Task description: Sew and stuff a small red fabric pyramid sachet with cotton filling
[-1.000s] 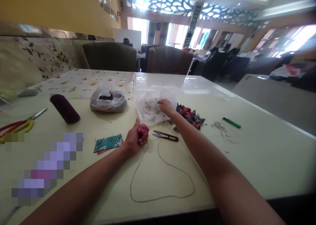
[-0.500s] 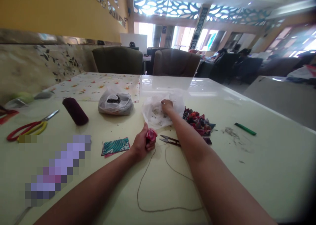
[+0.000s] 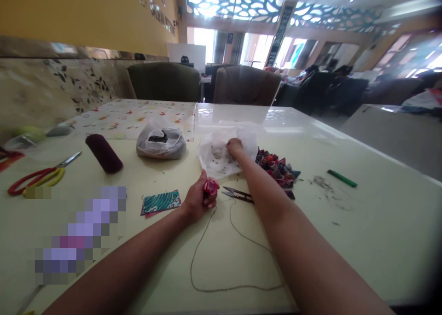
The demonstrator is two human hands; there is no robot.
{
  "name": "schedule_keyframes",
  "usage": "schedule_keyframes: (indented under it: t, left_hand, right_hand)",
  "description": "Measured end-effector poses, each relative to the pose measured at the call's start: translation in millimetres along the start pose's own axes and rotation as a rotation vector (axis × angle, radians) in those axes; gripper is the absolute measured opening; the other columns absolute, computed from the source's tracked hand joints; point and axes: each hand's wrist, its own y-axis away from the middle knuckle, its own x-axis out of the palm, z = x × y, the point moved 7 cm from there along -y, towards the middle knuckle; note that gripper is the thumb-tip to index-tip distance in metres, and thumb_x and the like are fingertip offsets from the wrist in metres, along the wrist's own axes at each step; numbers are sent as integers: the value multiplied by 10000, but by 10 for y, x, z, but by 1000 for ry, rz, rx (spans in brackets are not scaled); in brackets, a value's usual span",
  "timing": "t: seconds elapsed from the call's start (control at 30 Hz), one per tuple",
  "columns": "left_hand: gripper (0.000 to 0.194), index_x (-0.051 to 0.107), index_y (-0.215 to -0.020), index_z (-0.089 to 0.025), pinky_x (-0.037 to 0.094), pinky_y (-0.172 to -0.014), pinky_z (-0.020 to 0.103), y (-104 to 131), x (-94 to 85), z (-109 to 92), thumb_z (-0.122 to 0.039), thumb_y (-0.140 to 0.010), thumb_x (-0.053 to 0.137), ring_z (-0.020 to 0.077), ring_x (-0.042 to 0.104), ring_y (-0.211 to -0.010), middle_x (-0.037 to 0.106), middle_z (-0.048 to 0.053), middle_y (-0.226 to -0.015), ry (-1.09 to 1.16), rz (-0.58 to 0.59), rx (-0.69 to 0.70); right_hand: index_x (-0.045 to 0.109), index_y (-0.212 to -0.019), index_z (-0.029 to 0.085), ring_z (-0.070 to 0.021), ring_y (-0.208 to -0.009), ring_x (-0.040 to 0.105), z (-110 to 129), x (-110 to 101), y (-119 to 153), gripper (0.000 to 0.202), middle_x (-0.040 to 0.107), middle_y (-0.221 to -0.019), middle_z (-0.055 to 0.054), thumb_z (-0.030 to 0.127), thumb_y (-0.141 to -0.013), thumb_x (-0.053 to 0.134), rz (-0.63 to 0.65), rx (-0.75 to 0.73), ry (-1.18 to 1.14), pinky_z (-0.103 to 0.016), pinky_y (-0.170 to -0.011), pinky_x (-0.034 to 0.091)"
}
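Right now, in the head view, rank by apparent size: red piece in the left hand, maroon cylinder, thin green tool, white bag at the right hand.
Largest: white bag
Next: maroon cylinder
Smallest, too close to rank: thin green tool looks longer, red piece broader.

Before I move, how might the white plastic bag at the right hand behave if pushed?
The white plastic bag looks thin and creased, so it would probably flop. Its translucent edges suggest little weight. Pushed rightward, it may crumple against the nearby red-and-dark pile.
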Motion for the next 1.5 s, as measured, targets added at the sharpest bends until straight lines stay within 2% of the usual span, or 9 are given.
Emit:
schedule_keyframes:
  t: [0.17, 0.33, 0.43, 0.63, 0.9, 1.03, 1.23, 1.33, 1.5]
  left_hand:
    - [587, 597, -698, -145, 242, -342, 176, -7, -8, 7, -549, -1022, 320, 62, 184, -355, 329, -51, -436, -2, 7, 10]
    - [571, 607, -705, -150, 269, -349, 180, -21, -25, 12, -580, -999, 374, 63, 191, -355, 319, -54, -422, -21, 4, 18]
    - [580, 606, -703, -153, 272, -351, 181, -15, -20, 13, -615, -983, 392, 64, 197, -358, 321, -53, -423, -25, 9, 18]
    - [609, 612, -707, -150, 281, -362, 179, 0, -23, 4, -663, -962, 405, 59, 198, -361, 330, -55, -431, -43, 6, 31]
    - [612, 613, -706, -149, 290, -365, 183, -8, -34, -3, -667, -959, 409, 61, 210, -360, 332, -54, -430, -63, 10, 41]
    - [626, 615, -706, -145, 287, -360, 182, 2, -17, -18, -701, -932, 436, 60, 209, -358, 324, -58, -421, -68, 3, 48]
    - [573, 541, -634, -159, 270, -360, 180, 30, -7, -119, -639, -941, 487, 53, 213, -355, 329, -60, -434, -51, -70, 85]
    - [504, 465, -610, -175, 302, -374, 187, 18, -25, -240, -549, -937, 548, 53, 277, -367, 400, -45, -484, -37, -128, 147]
    - [218, 543, -768, -162, 372, -393, 176, -54, -92, -411, -322, -855, 662, 63, 455, -441, 558, -13, -649, -134, -313, 178]
  right_hand:
    - [619, -1219, 141, -203, -1051, 647, 41, -31, 29, 338, 636, -1202, -94, 368, -970, 629, 14, 30, 15, -404, -902, 569]
    - [672, -922, 122, -156, -722, 638, 83, -202, 138, 93, 683, -782, -41, 193, -866, 650, -74, -44, -66, -246, -671, 499]
    - [658, -834, 146, -145, -619, 576, 114, -272, 222, 75, 634, -645, -8, 125, -772, 622, -106, -110, -99, -233, -610, 436]
    - [572, -718, 173, -183, -733, 537, 214, -373, 431, 85, 598, -755, -43, 91, -720, 594, -168, -259, -74, -287, -715, 427]
    - [508, -762, 191, -240, -892, 495, 365, -491, 984, 89, 545, -1071, -138, 116, -803, 534, -202, -534, -28, -345, -770, 390]
    - [420, -717, 213, -219, -842, 489, 393, -454, 1193, 163, 548, -940, -94, 88, -785, 500, -152, -623, -50, -322, -741, 363]
    - [313, -669, 230, -174, -719, 442, 308, -402, 1325, 237, 481, -746, -25, 82, -719, 491, -136, -626, -161, -281, -686, 335]
    - [310, -663, 228, -163, -699, 427, 271, -434, 1344, 234, 462, -721, -9, 81, -705, 488, -137, -625, -226, -269, -677, 327]
    - [371, -674, 214, -158, -718, 444, 300, -552, 1366, 219, 470, -753, -7, 131, -743, 561, -118, -652, -333, -266, -690, 333]
